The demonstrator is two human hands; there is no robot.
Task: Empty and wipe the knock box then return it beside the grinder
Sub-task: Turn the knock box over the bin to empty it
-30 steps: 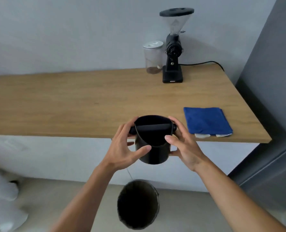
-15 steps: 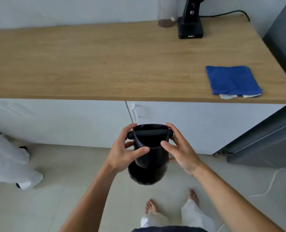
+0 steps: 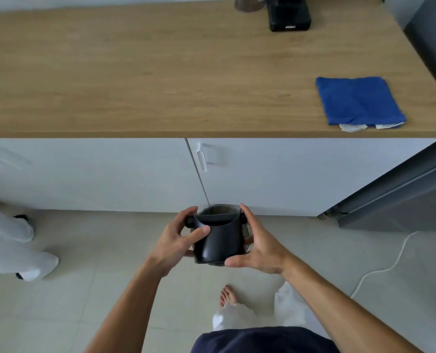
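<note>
I hold the black knock box (image 3: 220,242) low in front of the cabinets, tipped away from me with its mouth and knock bar facing forward. My left hand (image 3: 176,242) grips its left side and my right hand (image 3: 259,244) grips its right side. Behind and under it, a bin rim (image 3: 218,207) shows; most of the bin is hidden by the box. The black grinder base (image 3: 289,15) stands at the back of the wooden counter (image 3: 148,72). A folded blue cloth (image 3: 358,103) lies near the counter's front right edge.
A clear jar (image 3: 247,3) sits left of the grinder. White cabinet doors (image 3: 262,174) run under the counter. A grey appliance (image 3: 403,194) stands at the right, with a white cable (image 3: 380,268) on the floor. Another person's legs (image 3: 10,245) are at the left.
The knock box has gone from above the counter edge down to near the floor over the bin, and has tipped forward. My view has swung downward; both hands kept their hold.
</note>
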